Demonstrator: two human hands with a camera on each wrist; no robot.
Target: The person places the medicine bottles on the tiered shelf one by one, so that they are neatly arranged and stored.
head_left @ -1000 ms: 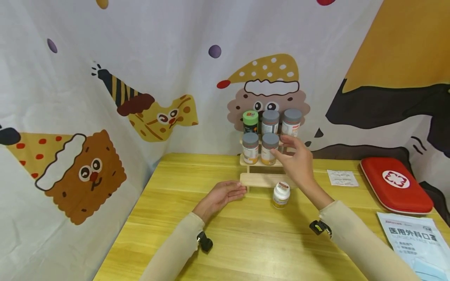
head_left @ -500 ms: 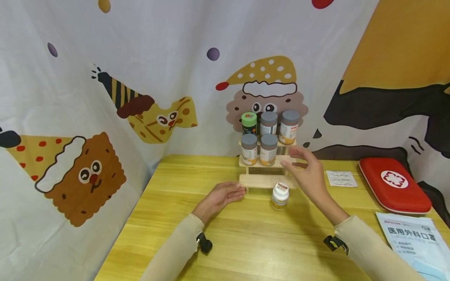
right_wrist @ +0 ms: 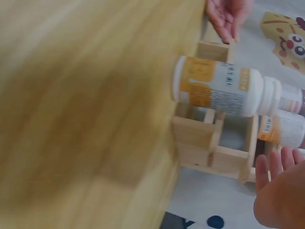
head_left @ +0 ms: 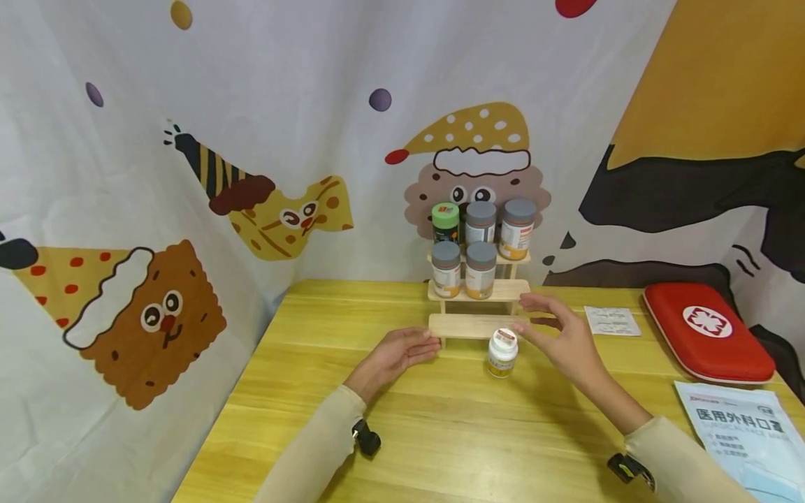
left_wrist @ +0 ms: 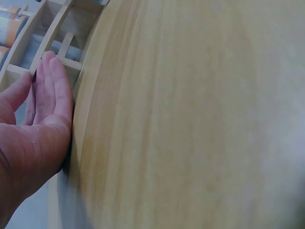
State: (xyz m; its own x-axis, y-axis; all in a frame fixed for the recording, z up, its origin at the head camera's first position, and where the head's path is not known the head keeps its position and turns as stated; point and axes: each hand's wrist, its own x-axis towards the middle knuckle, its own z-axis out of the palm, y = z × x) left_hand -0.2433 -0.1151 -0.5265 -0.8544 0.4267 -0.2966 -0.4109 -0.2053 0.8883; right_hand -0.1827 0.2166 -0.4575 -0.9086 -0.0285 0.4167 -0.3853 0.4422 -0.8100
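A small three-step wooden rack [head_left: 462, 325] stands at the back of the table. My left hand [head_left: 396, 356] touches the left end of its lowest step, the fingers fairly straight in the left wrist view. In front of that step a white bottle [head_left: 502, 356] with a yellow-and-white label stands upright on the table. My right hand [head_left: 569, 342] is just right of this bottle, thumb and fingers apart, holding nothing. Two grey-lidded bottles [head_left: 481, 272] stand on the middle step. The top step carries a green-lidded bottle [head_left: 446, 218] and two more grey-lidded ones [head_left: 518, 234].
To the right lie a white blister pack [head_left: 611, 321], a red first-aid case [head_left: 709, 332] and a surgical mask packet [head_left: 742, 433]. Behind the table hangs a cartoon-printed cloth [head_left: 314, 84].
My right hand has let go of the right-hand bottle on the middle step and moved down and right, toward the white bottle. My left hand has stayed at the rack.
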